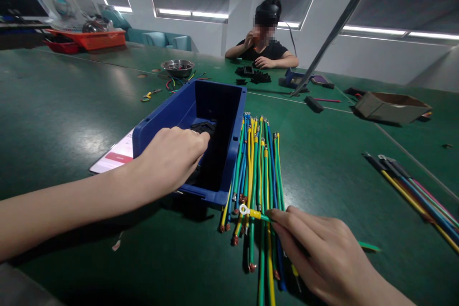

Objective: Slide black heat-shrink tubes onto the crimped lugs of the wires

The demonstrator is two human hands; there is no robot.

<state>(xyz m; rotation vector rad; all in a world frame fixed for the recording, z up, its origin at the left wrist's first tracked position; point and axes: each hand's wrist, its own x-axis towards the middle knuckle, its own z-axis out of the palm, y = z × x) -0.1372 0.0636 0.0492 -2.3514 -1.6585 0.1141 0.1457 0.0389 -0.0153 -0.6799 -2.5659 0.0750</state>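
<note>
My left hand (pixel 175 155) reaches over the near left side of a blue plastic bin (pixel 215 197), its fingers bent together; its fingertips are hidden, so what they hold cannot be made out. Dark pieces (pixel 203 127) lie inside the bin beside it. Between the thumb and fingers of my right hand (pixel 315 244) is a green wire tipped with a yellow-sleeved ring terminal (pixel 254 213), pointing left. Beneath and beyond it, a bundle of green, yellow and blue wires (pixel 255 167) lies along the bin's right side, several with bare copper ends towards me.
A phone (pixel 116 155) lies partly under the bin. Beyond are a metal bowl (pixel 178 68), yellow-handled pliers (pixel 149 95) and orange basket (pixel 102 39). More wires (pixel 419 191) and a cardboard box (pixel 392 106) are right. A person (pixel 267 50) sits across the table; a slanted metal pole (pixel 333 31) stands there.
</note>
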